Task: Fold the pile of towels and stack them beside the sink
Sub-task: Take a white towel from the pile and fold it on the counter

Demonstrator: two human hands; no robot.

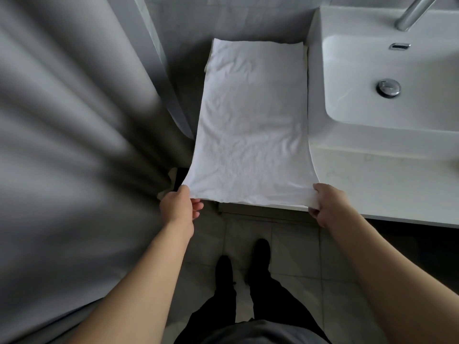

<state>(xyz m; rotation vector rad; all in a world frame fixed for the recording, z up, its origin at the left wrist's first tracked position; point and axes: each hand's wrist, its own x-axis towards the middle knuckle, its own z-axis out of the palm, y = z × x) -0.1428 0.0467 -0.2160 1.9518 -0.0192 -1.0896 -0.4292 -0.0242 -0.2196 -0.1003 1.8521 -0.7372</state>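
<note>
White towel (250, 125) was laid out flat next to the sink (387, 100), left hand (177, 207) and right hand (330, 204) each pinching a near corner.

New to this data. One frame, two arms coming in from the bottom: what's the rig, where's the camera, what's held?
There is no robot here. A person wears a wide-angle camera on the head, looking forward and down, so the arms at the bottom edge are their own, and so are the dark shoes on the tiled floor. The left hand and the right hand each pinch a near corner of a white towel. The towel lies stretched out flat on the counter, left of the white sink, with its near edge lifted at the counter's front. A chrome tap shows at top right, and a grey curtain fills the left.
</note>
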